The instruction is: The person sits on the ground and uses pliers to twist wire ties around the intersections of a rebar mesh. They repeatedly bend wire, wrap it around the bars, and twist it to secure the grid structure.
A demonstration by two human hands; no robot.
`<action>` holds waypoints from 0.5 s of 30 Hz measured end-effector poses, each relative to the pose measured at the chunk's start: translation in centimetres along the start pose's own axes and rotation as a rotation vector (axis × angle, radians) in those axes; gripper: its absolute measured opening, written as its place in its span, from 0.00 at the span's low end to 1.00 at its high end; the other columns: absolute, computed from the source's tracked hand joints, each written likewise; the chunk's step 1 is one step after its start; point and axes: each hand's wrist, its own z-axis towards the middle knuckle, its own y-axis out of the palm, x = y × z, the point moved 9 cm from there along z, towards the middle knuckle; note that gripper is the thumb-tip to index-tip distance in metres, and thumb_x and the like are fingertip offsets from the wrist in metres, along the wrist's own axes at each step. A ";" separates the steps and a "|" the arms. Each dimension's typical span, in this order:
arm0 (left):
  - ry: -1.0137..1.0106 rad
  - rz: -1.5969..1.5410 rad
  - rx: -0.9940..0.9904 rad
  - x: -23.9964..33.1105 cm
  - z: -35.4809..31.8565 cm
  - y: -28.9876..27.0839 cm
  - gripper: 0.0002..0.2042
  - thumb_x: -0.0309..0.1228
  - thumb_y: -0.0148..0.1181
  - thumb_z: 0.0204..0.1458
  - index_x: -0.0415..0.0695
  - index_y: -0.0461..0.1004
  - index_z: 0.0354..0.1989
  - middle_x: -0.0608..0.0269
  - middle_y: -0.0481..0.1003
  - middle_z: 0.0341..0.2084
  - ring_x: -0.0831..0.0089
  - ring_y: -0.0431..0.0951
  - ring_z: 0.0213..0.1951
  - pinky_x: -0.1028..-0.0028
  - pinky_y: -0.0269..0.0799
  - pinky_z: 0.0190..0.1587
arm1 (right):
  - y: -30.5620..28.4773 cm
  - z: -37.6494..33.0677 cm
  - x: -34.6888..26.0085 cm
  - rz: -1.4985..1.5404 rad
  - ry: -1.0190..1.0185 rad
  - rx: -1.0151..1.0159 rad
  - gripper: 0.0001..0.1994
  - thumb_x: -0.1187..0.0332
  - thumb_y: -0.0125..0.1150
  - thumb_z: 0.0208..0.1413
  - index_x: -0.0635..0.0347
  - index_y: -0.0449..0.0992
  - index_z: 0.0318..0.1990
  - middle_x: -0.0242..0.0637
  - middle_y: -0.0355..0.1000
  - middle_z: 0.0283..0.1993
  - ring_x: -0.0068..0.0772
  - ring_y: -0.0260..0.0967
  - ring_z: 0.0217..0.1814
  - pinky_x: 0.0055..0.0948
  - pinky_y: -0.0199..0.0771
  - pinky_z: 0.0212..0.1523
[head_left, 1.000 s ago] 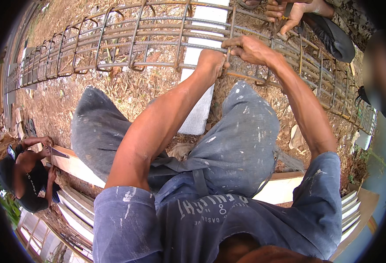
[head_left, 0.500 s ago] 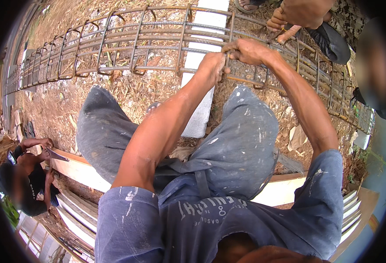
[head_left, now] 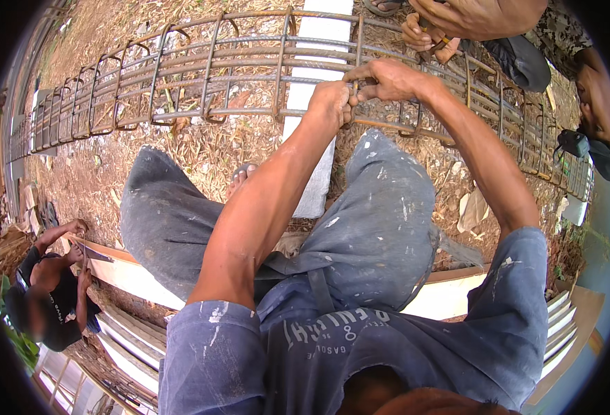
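Observation:
A long cage of rusty rebar [head_left: 249, 50] runs across the far side in front of me. My left hand [head_left: 330, 104] is closed at a rebar stirrup [head_left: 358, 43] on the cage, its fist beside the near lower bar. My right hand [head_left: 386, 79] is closed round the same stirrup from the right, its fingertips almost touching the left hand. Any small wire between the fingers is too hidden to make out. Just beyond my right hand, another person's hands [head_left: 426, 34] pinch a thin tool or wire over the cage.
A white board [head_left: 314, 183] lies under the cage between my knees. On the left, a person [head_left: 59, 290] holds a saw [head_left: 97, 253] at a wooden plank [head_left: 135, 275]. Stacked boards [head_left: 128, 346] lie below, and a blue-grey wall [head_left: 599, 242] stands at the right.
My view has shifted slightly, while both hands stay at the same stirrup with small finger movements. The co-worker's hands at the top right have changed pose over the cage.

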 end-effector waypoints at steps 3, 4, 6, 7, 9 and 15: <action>-0.034 0.097 0.042 0.1 0.0 0.1 0.07 0.20 0.46 0.51 0.44 0.69 0.25 0.67 0.67 0.14 0.79 0.58 0.13 0.74 0.52 0.16 | 0.5 1.0 0.7 0.040 0.046 -0.097 0.25 0.66 0.64 0.49 0.54 0.72 0.58 0.48 0.74 0.52 0.46 0.72 0.53 0.44 0.68 0.58; -0.033 0.088 0.032 0.1 -0.1 0.1 0.07 0.20 0.46 0.51 0.44 0.69 0.25 0.67 0.67 0.14 0.79 0.58 0.13 0.74 0.52 0.16 | 0.5 0.9 0.7 0.011 0.041 -0.078 0.26 0.67 0.64 0.48 0.54 0.72 0.58 0.48 0.74 0.52 0.46 0.72 0.53 0.44 0.68 0.58; -0.026 0.064 0.020 0.1 -0.2 -0.2 0.06 0.21 0.47 0.50 0.44 0.70 0.26 0.68 0.67 0.14 0.79 0.59 0.13 0.75 0.53 0.16 | 0.3 0.6 -0.3 -0.049 0.022 -0.042 0.26 0.69 0.64 0.48 0.55 0.71 0.58 0.49 0.74 0.52 0.47 0.72 0.53 0.44 0.68 0.58; -0.027 0.070 0.022 0.0 -0.1 -0.3 0.06 0.21 0.48 0.50 0.44 0.70 0.25 0.69 0.67 0.14 0.79 0.58 0.12 0.75 0.53 0.16 | 0.4 0.7 -0.1 -0.004 0.024 -0.060 0.26 0.69 0.64 0.47 0.56 0.72 0.58 0.49 0.74 0.52 0.47 0.72 0.53 0.44 0.68 0.58; -0.029 0.082 0.016 -0.1 0.4 -0.2 0.06 0.21 0.48 0.50 0.44 0.70 0.25 0.69 0.67 0.13 0.79 0.58 0.12 0.75 0.53 0.16 | 0.4 0.6 0.5 0.083 0.038 -0.095 0.26 0.68 0.64 0.47 0.57 0.72 0.57 0.50 0.73 0.52 0.47 0.72 0.53 0.42 0.69 0.58; -0.026 0.094 -0.004 -0.3 0.5 0.1 0.07 0.23 0.49 0.53 0.44 0.70 0.24 0.68 0.66 0.13 0.80 0.57 0.12 0.75 0.52 0.16 | 0.3 0.7 0.4 0.040 -0.008 -0.036 0.24 0.70 0.65 0.47 0.56 0.74 0.55 0.52 0.76 0.46 0.46 0.74 0.49 0.40 0.73 0.51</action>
